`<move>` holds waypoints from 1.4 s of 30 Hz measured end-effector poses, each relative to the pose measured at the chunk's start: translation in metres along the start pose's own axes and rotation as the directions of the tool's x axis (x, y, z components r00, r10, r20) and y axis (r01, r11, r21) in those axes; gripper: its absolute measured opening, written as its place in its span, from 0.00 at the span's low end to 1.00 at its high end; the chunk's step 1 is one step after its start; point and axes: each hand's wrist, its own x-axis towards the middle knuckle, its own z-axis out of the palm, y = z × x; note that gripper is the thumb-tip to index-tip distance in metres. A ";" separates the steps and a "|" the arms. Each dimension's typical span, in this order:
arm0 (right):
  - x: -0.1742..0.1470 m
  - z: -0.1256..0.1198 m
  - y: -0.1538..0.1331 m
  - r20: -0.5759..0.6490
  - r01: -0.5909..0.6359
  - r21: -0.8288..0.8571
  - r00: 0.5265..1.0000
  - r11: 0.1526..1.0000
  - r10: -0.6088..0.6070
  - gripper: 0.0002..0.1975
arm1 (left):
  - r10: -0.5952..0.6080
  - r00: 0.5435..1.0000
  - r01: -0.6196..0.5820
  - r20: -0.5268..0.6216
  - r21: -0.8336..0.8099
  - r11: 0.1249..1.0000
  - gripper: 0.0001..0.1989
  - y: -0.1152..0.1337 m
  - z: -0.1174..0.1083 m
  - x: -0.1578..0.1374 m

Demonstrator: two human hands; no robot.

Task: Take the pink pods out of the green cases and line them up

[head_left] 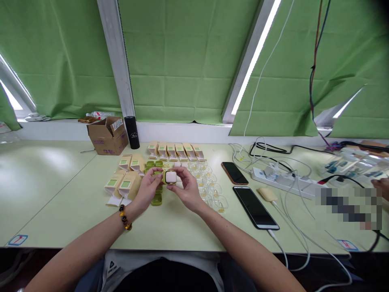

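Observation:
Between my two hands is a small square green-rimmed case [170, 177] with a pale pinkish-white face. My left hand [148, 187] grips its left side, and my right hand [189, 190] holds it from the right with thumb and fingers. Green square trays [157, 199] lie in a column under and beside my left hand, partly covered by it. Several clear plastic pieces with small yellowish parts [221, 205] lie in rows just right of my right hand. A few white pieces [179, 184] are partly hidden behind the fingers of that hand.
Cream cartons with green labels stand at left [125, 183] and along the back [172, 152]. Behind are a cardboard box [107, 138] and a black bottle [131, 133]. Two phones [255, 207], a power strip [282, 182] and tangled cables lie right. Another person's hand [382, 187] shows at far right.

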 end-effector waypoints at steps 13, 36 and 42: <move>0.003 -0.016 0.009 0.223 -0.103 0.200 0.973 0.974 0.057 0.27 | 0.588 0.645 -0.738 0.488 0.597 0.315 0.28 0.006 -0.021 0.004; -0.009 -0.002 0.022 0.105 0.030 -0.087 0.994 0.996 -0.021 0.23 | 0.628 0.499 -0.709 0.598 0.698 -0.100 0.30 0.003 -0.014 -0.003; -0.008 -0.001 0.014 0.115 0.185 -0.261 0.980 0.948 -0.160 0.22 | 0.598 0.515 -0.687 0.614 0.713 -0.140 0.30 0.005 -0.010 -0.005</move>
